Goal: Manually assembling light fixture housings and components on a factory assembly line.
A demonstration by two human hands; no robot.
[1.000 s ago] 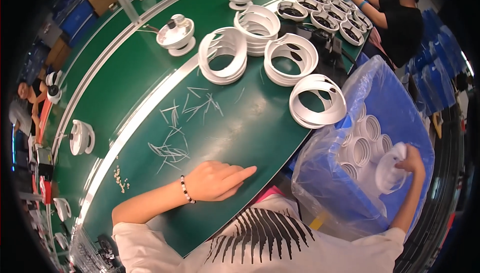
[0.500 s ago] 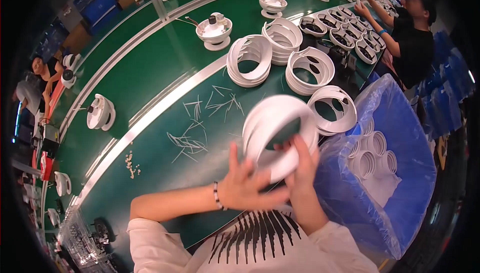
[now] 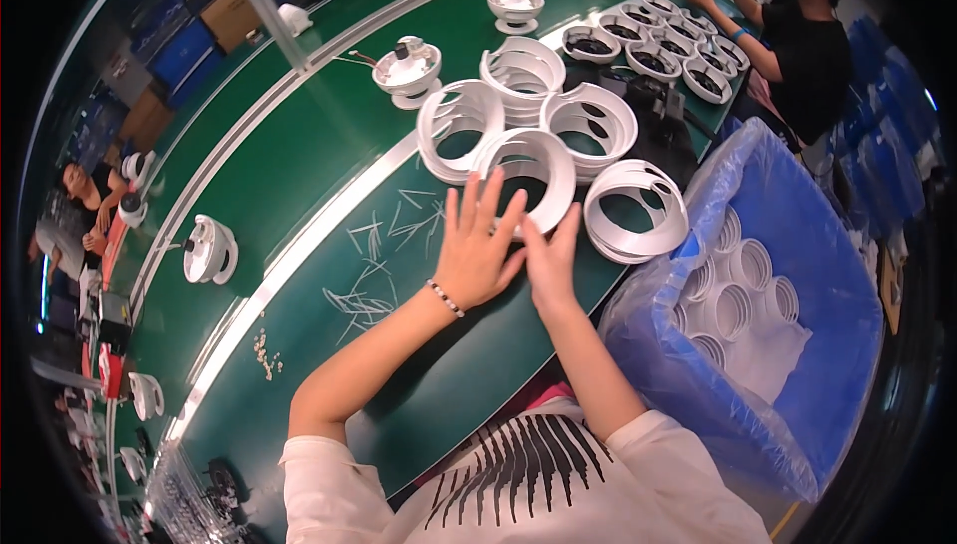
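Observation:
A white plastic ring [image 3: 555, 180] sits on the green work table, close against stacks of similar rings. My left hand [image 3: 478, 250] lies at its near left side, fingers stretched and spread, fingertips touching the rim. My right hand [image 3: 551, 265] is at the near right of the same ring, with thumb and fingers about its lower edge. Around it stand a left ring stack [image 3: 434, 130], a back ring stack [image 3: 523, 70], a right ring stack [image 3: 620, 125] and a near right ring stack [image 3: 638, 245].
A blue lined bin [image 3: 827, 345] with white ribbed rings stands at the right. Thin white strips [image 3: 364, 300] and small beige bits [image 3: 265, 355] lie on the table. White bowl-shaped units [image 3: 409, 70] stand beyond a metal rail. A co-worker [image 3: 797, 55] handles parts at the far right.
The white ring has gone from in front of my chest, away from me, down beside the stacks. Both hands have reached forward with it, and my left fingers now lie along its side.

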